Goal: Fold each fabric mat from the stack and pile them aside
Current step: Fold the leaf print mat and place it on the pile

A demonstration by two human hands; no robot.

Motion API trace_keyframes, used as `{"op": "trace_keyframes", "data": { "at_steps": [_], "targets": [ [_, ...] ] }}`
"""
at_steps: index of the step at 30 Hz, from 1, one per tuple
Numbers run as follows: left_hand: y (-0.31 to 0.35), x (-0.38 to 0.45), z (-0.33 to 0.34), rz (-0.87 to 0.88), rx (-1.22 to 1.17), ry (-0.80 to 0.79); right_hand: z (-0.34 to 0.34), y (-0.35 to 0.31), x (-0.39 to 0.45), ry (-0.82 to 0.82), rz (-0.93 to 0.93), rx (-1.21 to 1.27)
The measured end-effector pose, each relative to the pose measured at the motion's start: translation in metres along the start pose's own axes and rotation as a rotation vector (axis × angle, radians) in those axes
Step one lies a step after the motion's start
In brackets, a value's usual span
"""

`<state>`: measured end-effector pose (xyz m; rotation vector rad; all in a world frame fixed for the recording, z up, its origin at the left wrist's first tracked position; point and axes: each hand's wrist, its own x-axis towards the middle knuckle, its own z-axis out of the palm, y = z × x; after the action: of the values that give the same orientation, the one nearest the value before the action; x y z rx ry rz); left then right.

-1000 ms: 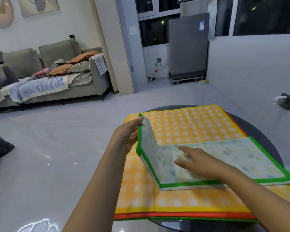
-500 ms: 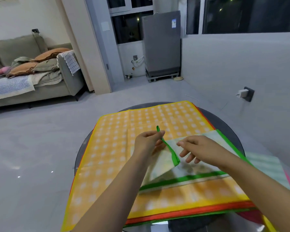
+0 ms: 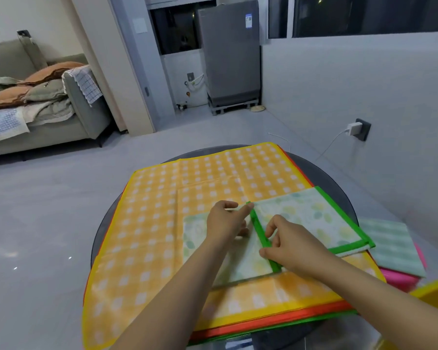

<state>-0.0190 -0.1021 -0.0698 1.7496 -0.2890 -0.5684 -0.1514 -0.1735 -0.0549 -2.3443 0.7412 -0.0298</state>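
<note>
A green-bordered leaf-print mat [image 3: 311, 218] lies part-folded on the stack of flat mats, whose top one is yellow checked [image 3: 162, 223]. My left hand [image 3: 225, 221] pinches the far corner of the folded-over flap at its green edge. My right hand [image 3: 286, 246] pinches the same green edge nearer to me. Orange and green mat edges [image 3: 276, 322] show under the yellow one at the front.
The stack covers a round dark glass table [image 3: 339, 178]. Folded mats, pale green striped [image 3: 392, 246] over pink, lie at the table's right edge. A yellow thing [image 3: 435, 291] juts in at the far right. A sofa stands back left, a wall socket with charger on the right.
My left hand has carried the mat's left flap over to the right and laid it down. My right hand moved from pressing the mat to pinching the folded green edge. The view swung left.
</note>
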Motion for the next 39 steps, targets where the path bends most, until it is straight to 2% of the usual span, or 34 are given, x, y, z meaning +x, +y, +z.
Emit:
{"op": "trace_keyframes", "data": {
  "at_steps": [2, 5, 6, 8, 11, 18, 24, 27, 30, 32, 35, 39],
  "targets": [
    [0.0, 0.006, -0.006, 0.096, 0.117, 0.024, 0.002, 0.0, 0.0, 0.003, -0.01, -0.006],
    [-0.004, 0.019, -0.021, 0.366, 0.58, 0.145, 0.002, -0.001, -0.001, -0.003, -0.017, -0.004],
    [-0.005, 0.022, -0.026, 0.418, 0.717, 0.148, 0.002, -0.002, -0.001, -0.007, -0.021, -0.004],
    [-0.006, 0.026, -0.033, 0.443, 0.847, 0.078, 0.002, -0.002, -0.001, -0.009, -0.033, -0.024],
    [-0.01, 0.024, -0.04, 0.425, 0.873, 0.02, 0.002, 0.002, 0.003, 0.0, -0.044, -0.109],
    [-0.014, -0.006, -0.061, 0.323, 0.899, 0.032, -0.002, 0.014, 0.033, 0.088, -0.046, -0.124],
    [-0.014, -0.037, -0.065, 0.29, 0.959, 0.028, -0.006, 0.024, 0.069, 0.101, -0.112, 0.046],
    [-0.015, -0.043, -0.062, 0.314, 1.021, 0.03, -0.007, 0.026, 0.079, 0.085, -0.18, 0.046],
    [-0.023, -0.044, -0.058, 0.476, 1.116, 0.048, -0.004, 0.024, 0.079, 0.103, -0.235, -0.046],
    [-0.028, -0.046, -0.053, 0.558, 1.112, -0.035, 0.002, 0.022, 0.072, 0.162, -0.26, -0.211],
    [-0.034, -0.049, -0.043, 0.525, 1.151, -0.139, 0.013, 0.017, 0.056, 0.261, -0.303, -0.461],
    [-0.044, -0.047, -0.035, 0.456, 1.217, -0.219, 0.033, 0.012, 0.019, 0.105, -0.273, -0.489]
  ]
}}
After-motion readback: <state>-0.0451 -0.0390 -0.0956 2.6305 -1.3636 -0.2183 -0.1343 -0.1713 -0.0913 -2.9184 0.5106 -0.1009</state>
